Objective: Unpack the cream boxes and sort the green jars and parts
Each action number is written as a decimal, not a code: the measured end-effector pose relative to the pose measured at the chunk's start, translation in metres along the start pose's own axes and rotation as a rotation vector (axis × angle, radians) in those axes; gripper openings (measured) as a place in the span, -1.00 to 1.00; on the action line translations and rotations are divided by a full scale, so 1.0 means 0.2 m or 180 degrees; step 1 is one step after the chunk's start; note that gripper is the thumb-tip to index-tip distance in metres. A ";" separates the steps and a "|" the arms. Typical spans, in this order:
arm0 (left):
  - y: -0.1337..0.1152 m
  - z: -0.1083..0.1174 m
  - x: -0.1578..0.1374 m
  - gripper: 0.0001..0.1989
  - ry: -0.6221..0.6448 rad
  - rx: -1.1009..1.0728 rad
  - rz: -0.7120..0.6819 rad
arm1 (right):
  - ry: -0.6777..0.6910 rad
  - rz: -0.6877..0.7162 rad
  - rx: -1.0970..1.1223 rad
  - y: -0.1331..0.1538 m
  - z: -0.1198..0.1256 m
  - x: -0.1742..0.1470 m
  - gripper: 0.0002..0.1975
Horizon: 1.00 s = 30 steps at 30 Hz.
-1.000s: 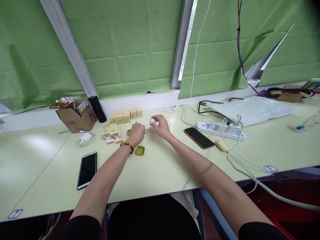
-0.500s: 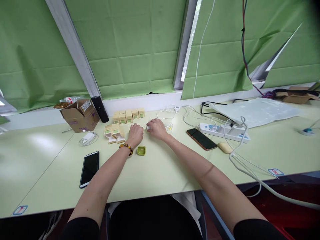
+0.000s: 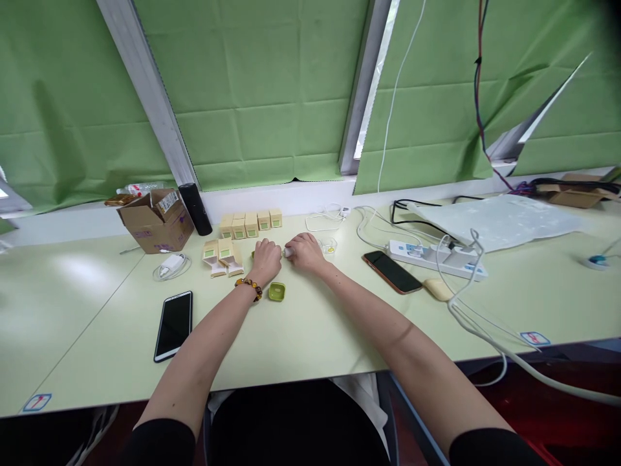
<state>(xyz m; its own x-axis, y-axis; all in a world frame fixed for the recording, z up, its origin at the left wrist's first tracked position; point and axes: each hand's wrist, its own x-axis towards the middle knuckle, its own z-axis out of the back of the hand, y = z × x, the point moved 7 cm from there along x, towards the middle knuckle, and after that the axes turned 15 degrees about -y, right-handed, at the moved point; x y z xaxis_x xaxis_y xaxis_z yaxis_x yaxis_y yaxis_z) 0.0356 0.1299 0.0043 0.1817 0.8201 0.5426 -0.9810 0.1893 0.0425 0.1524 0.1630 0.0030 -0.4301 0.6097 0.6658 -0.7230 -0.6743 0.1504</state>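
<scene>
My left hand (image 3: 268, 259), a beaded bracelet on its wrist, is closed with curled fingers over the table. A bit of green (image 3: 253, 254) peeks out at its left side; what the fingers grip is hidden. Close beside it, my right hand (image 3: 306, 251) pinches a small whitish piece (image 3: 288, 252), too small to name surely. A small square green cup (image 3: 277, 292) stands with its hollow upward, just nearer to me than the left hand. Behind the right wrist sits a small clear container (image 3: 328, 245) with something yellow in it.
Several small cream boxes (image 3: 251, 225) line the back, with two opened ones (image 3: 226, 252) in front. Left are a cardboard box (image 3: 158, 226), a black cylinder (image 3: 195, 210), a charger (image 3: 172, 265) and a phone (image 3: 173, 325). Right are another phone (image 3: 392, 272) and a power strip (image 3: 436, 259).
Both hands stay close together with only slight finger movement. The whole view has shifted a little. The green cup lies where it was.
</scene>
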 end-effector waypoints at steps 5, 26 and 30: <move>-0.01 0.00 0.00 -0.79 0.0040 -0.0052 0.0011 | -0.0055 0.0031 0.0037 -0.01 0.02 0.00 -0.71; 0.20 0.43 -0.20 -0.84 -0.0457 -0.0974 0.0755 | -0.0506 -0.0116 0.0547 0.08 0.28 -0.10 -0.64; 0.27 0.47 -0.31 -0.83 -0.0467 -0.0990 0.0843 | -0.0040 -0.0433 0.0980 0.21 0.29 -0.18 -0.89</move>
<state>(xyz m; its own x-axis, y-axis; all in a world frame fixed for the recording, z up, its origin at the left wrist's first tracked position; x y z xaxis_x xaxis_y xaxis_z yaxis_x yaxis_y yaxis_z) -0.0354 0.0392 0.0518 -0.1071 0.7810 0.6153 -0.9213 0.1547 -0.3568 0.1695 0.0882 0.0277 -0.3327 0.6988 0.6333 -0.5752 -0.6825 0.4509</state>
